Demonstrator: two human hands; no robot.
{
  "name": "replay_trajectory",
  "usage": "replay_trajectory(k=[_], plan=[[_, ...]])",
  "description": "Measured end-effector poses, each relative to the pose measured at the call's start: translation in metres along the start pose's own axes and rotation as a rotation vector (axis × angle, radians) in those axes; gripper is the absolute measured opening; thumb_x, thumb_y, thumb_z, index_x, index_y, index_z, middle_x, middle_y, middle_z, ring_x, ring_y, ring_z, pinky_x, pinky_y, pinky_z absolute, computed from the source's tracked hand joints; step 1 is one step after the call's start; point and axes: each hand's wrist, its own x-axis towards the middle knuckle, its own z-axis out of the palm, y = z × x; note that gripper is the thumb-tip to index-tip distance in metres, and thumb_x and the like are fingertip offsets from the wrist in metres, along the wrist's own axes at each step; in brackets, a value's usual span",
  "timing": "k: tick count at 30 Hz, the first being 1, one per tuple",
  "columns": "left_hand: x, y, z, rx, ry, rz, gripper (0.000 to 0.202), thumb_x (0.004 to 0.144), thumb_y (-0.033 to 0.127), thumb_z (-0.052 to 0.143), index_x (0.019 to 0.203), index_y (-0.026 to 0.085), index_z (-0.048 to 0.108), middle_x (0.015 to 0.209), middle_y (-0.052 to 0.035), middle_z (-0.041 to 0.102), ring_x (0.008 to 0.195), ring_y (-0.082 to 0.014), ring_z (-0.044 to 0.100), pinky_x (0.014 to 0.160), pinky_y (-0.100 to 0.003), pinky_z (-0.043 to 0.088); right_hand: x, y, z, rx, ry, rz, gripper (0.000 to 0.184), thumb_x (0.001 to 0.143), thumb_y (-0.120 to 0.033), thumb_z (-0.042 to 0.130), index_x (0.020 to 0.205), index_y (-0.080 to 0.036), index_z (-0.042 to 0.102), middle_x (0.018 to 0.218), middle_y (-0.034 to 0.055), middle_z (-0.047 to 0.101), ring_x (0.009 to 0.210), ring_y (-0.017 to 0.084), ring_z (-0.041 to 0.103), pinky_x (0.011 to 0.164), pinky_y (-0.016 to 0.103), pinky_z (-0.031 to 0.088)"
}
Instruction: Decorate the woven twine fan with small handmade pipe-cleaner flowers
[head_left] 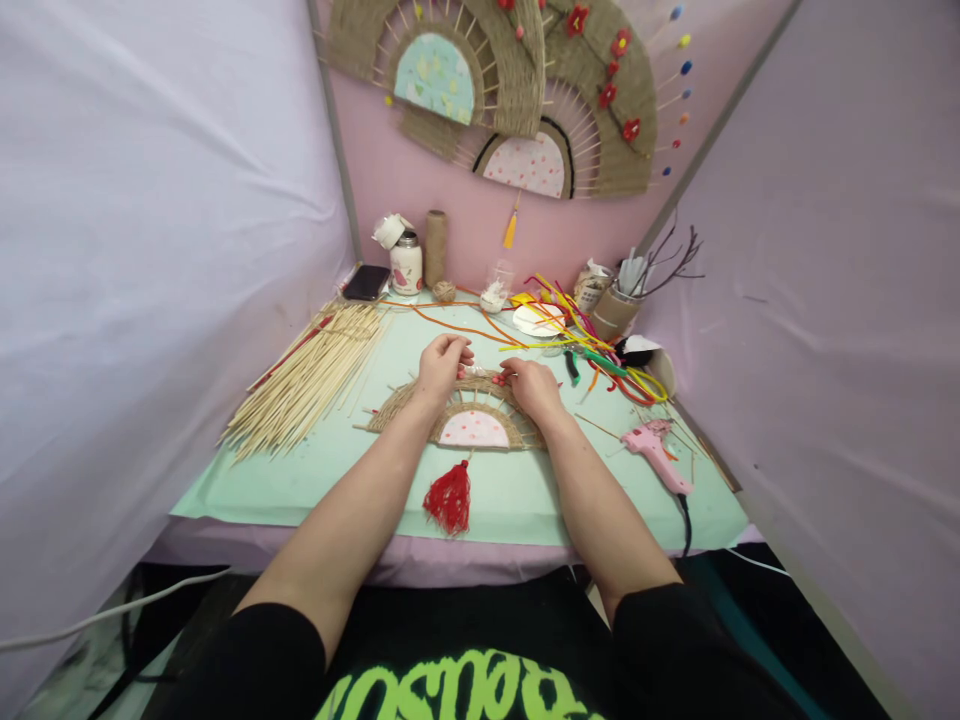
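A half-round fan (399,404) of twine woven over thin sticks lies on the table in front of me. At its lower middle is a white half-disc (474,429) with pink dots, and a red tassel (450,497) hangs from its bottom edge toward me. Over the fan's upper left edge, my left hand (444,368) has its fingers curled together. My right hand (529,386) is at the upper right edge, fingers pinched beside small red bits. White and red bits show between the hands, too small to name. What either hand's fingertips hold is hidden.
Many thin sticks (311,375) lie at left. On the right are a pink glue gun (658,455), green-handled pliers (604,362) and coloured pipe cleaners (566,310). A phone (367,282), a jar (406,265) and a cardboard tube (436,248) are at the back.
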Motion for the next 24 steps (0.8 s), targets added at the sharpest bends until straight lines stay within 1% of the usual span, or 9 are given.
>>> replay_trajectory(k=[5, 9, 16, 19, 21, 22, 24], plan=[[0.000, 0.002, 0.000, -0.005, -0.002, 0.006, 0.015, 0.073, 0.030, 0.059, 0.077, 0.016, 0.062, 0.065, -0.0003, 0.061, 0.057, -0.0095, 0.058, 0.048, -0.019, 0.039, -0.001, 0.000, -0.001, 0.030, 0.002, 0.008, 0.039, 0.084, -0.009, 0.048, 0.115, -0.026, 0.066, 0.102, 0.0024, 0.075, 0.101, 0.023, 0.064, 0.087, 0.032, 0.043], [0.000, 0.004, -0.001, 0.005, 0.002, 0.023, 0.016, 0.073, 0.031, 0.059, 0.077, 0.016, 0.062, 0.065, -0.0003, 0.061, 0.058, -0.0090, 0.058, 0.052, -0.019, 0.040, -0.002, 0.001, -0.001, 0.058, 0.014, 0.018, 0.039, 0.084, -0.010, 0.049, 0.116, -0.026, 0.064, 0.106, 0.0025, 0.074, 0.102, 0.023, 0.064, 0.086, 0.032, 0.044], [0.005, 0.008, -0.005, -0.009, 0.056, 0.021, 0.017, 0.070, 0.032, 0.061, 0.075, 0.016, 0.062, 0.064, 0.0009, 0.061, 0.057, -0.0089, 0.057, 0.055, -0.020, 0.041, -0.002, -0.004, -0.004, 0.050, -0.009, 0.030, 0.039, 0.082, -0.008, 0.049, 0.113, -0.026, 0.066, 0.101, 0.0018, 0.075, 0.100, 0.022, 0.065, 0.085, 0.030, 0.045], [0.009, 0.011, -0.009, -0.017, 0.082, 0.018, 0.016, 0.070, 0.032, 0.060, 0.076, 0.017, 0.061, 0.066, 0.0010, 0.061, 0.059, -0.0092, 0.058, 0.055, -0.020, 0.040, -0.002, -0.006, -0.006, 0.044, 0.001, 0.026, 0.041, 0.082, -0.008, 0.048, 0.115, -0.025, 0.065, 0.104, 0.0019, 0.074, 0.102, 0.022, 0.064, 0.085, 0.032, 0.045], [0.012, 0.012, -0.014, 0.034, 0.118, 0.036, 0.017, 0.072, 0.033, 0.058, 0.078, 0.017, 0.061, 0.068, 0.0003, 0.062, 0.061, -0.0102, 0.059, 0.057, -0.021, 0.041, -0.003, -0.006, -0.007, 0.043, 0.015, 0.028, 0.041, 0.083, -0.008, 0.047, 0.116, -0.025, 0.064, 0.107, 0.0018, 0.074, 0.102, 0.022, 0.064, 0.086, 0.032, 0.045], [0.015, 0.012, -0.018, 0.095, 0.142, 0.068, 0.016, 0.073, 0.032, 0.057, 0.078, 0.018, 0.061, 0.070, -0.0002, 0.063, 0.063, -0.0111, 0.060, 0.060, -0.022, 0.042, -0.003, -0.006, -0.007, 0.042, 0.023, 0.028, 0.041, 0.083, -0.008, 0.047, 0.116, -0.025, 0.064, 0.107, 0.0018, 0.074, 0.103, 0.022, 0.064, 0.086, 0.031, 0.045], [0.020, 0.010, -0.028, 0.287, 0.184, 0.161, 0.014, 0.072, 0.028, 0.058, 0.081, 0.018, 0.063, 0.075, -0.0018, 0.065, 0.070, -0.0135, 0.061, 0.068, -0.025, 0.045, -0.003, -0.006, -0.007, 0.046, 0.043, 0.030, 0.041, 0.083, -0.007, 0.047, 0.116, -0.025, 0.064, 0.107, 0.0023, 0.074, 0.103, 0.021, 0.064, 0.087, 0.031, 0.045]])
